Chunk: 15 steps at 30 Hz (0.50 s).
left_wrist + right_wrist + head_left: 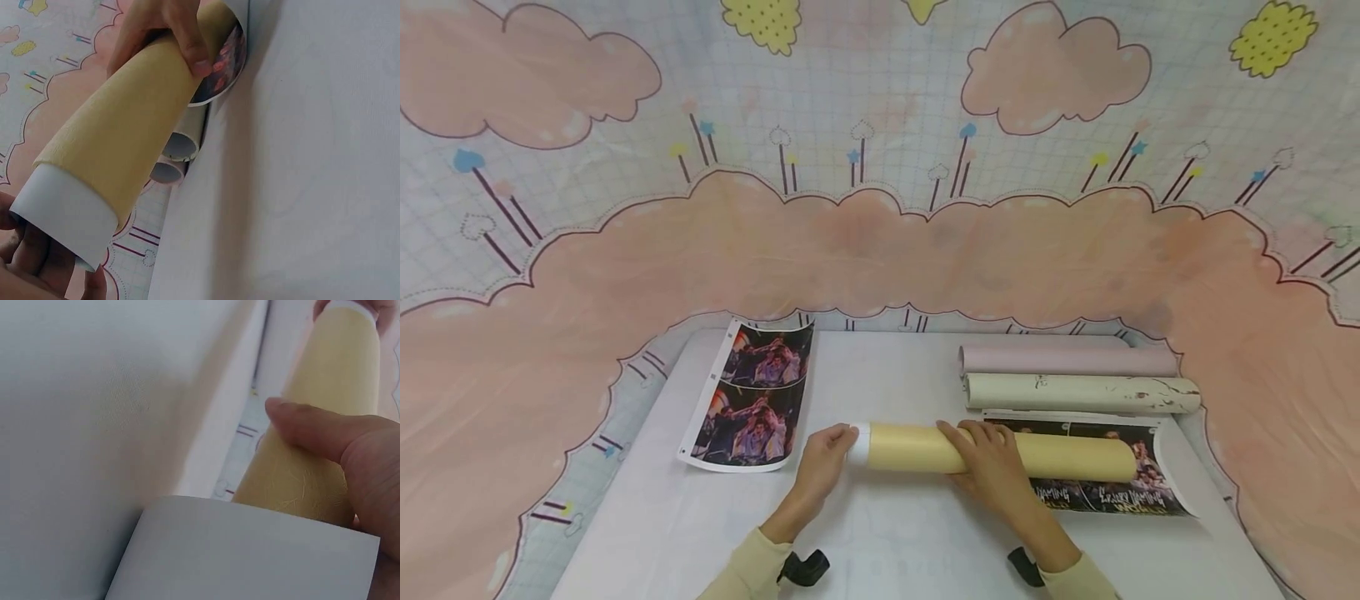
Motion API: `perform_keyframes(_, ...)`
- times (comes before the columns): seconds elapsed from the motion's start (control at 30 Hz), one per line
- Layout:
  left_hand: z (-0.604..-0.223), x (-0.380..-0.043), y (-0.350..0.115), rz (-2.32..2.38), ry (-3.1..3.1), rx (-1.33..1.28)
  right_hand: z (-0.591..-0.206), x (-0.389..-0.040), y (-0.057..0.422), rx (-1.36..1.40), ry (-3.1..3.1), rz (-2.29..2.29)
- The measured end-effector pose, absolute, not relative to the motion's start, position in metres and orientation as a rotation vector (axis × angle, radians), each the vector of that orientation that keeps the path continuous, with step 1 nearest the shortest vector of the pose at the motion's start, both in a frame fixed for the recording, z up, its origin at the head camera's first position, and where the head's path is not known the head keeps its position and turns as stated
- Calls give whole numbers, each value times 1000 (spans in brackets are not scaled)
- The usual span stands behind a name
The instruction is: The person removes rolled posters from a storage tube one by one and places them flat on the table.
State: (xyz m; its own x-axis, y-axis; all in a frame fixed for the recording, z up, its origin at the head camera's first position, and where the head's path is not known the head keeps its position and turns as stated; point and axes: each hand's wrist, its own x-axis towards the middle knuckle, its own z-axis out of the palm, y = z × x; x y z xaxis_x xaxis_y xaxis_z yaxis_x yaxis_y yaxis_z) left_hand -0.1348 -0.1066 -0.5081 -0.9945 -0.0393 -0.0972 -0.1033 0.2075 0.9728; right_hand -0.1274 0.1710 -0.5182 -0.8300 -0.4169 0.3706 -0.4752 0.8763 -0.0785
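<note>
A yellow roll (pixel 1075 457) is held level above the white table, a rolled white sheet (pixel 861 445) sticking out of its left end. My left hand (pixel 823 457) pinches that white end; in the left wrist view its fingers (pixel 44 253) reach inside the opening. With thumb and fingers around the yellow roll's middle, my right hand (pixel 988 462) grips it, and the thumb (pixel 306 425) lies across it in the right wrist view. Behind the roll's right half is a curled printed poster (pixel 1112 500), partly hidden by it.
Two more rolls, a pinkish one (pixel 1067 360) and a cream patterned one (pixel 1082 392), lie side by side at the back right. Another curled poster (pixel 756 417) with two dark pictures rests at the left. A cloud-patterned cloth (pixel 880 258) rises behind the table (pixel 895 542).
</note>
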Motion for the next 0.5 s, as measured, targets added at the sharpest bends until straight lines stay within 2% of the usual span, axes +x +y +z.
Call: perform_keyframes(0.5, -498, -131, -139, 1937, 2475, -191, -506, -125, 181, 635, -2634, 175)
